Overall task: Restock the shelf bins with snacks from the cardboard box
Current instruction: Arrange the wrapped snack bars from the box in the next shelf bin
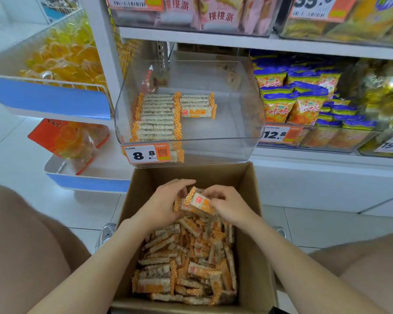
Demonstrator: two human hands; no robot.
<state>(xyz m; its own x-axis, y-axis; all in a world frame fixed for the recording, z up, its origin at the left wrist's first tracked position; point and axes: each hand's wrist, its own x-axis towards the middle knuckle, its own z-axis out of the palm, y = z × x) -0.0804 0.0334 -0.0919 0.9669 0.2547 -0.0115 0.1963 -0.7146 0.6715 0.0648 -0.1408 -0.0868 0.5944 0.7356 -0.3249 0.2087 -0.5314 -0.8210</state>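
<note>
While both grips are over the cardboard box [250, 223], the loose bars [186, 264] lie jumbled in it nearest me, at all angles. Past them, my left grip [166, 205] and right grip [229, 207] each curl round one end of a small bundle of bars [197, 201], pinching it between them just above the heap.

Hazard 1: the bundle is squeezed from its ends only. Should either grip slacken on the lift, I judge the middle bars would slide out and fall into the box.

Hazard 2: the clear bin [236, 109] has a tall front wall. A low carry could knock the bundle against it.

Hazard 3: the stocked rows [157, 116] stand neatly at the bin's left. A careless drop could topple them.

Legible marking:
- Top bar of the bundle: a red seal and orange characters, too blurred to read.
- Bin price tag [145, 155]: "8.8", with a QR code.
- Neighbouring tag [273, 134]: "12.8".
- Upper shelf, pink packs [220, 17]: "桃桃派".
- Upper tag [311, 5]: "35.0".
</note>
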